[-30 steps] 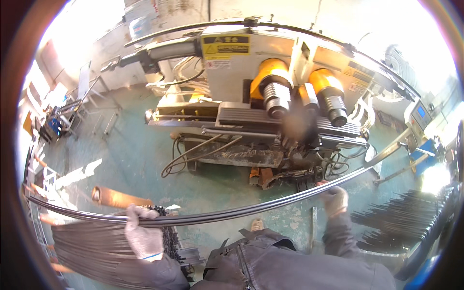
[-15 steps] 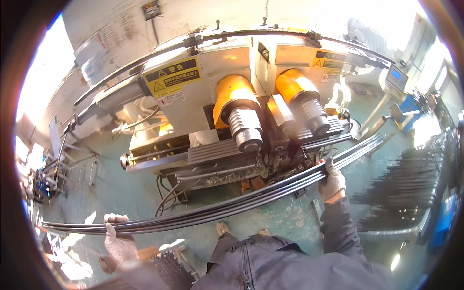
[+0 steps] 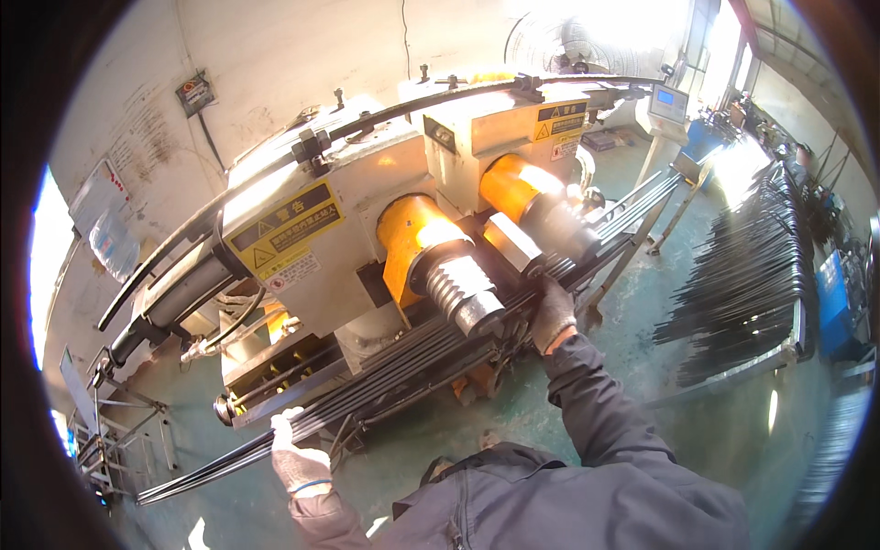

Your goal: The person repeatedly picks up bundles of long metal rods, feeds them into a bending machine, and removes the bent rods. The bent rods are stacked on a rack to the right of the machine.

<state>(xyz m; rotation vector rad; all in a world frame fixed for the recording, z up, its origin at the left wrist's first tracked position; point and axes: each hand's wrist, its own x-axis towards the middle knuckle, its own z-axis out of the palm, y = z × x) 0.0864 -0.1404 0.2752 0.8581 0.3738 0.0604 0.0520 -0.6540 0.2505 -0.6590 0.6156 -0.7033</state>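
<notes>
Lying lengthwise along the machine's (image 3: 367, 247) front bed, the rods (image 3: 403, 371) slant from lower left to upper right; the left hand (image 3: 298, 454) grasps their near end, the right hand (image 3: 553, 312) grips them beside the rollers (image 3: 463, 289).

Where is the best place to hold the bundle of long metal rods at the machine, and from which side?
Probably at two spread points, as the hands do now: the left hand near the free end, the right hand by the grooved roller. The bundle of rods is long, thin and lies slanted along the machine, so come from the near, open side, fingers over the top.
</notes>
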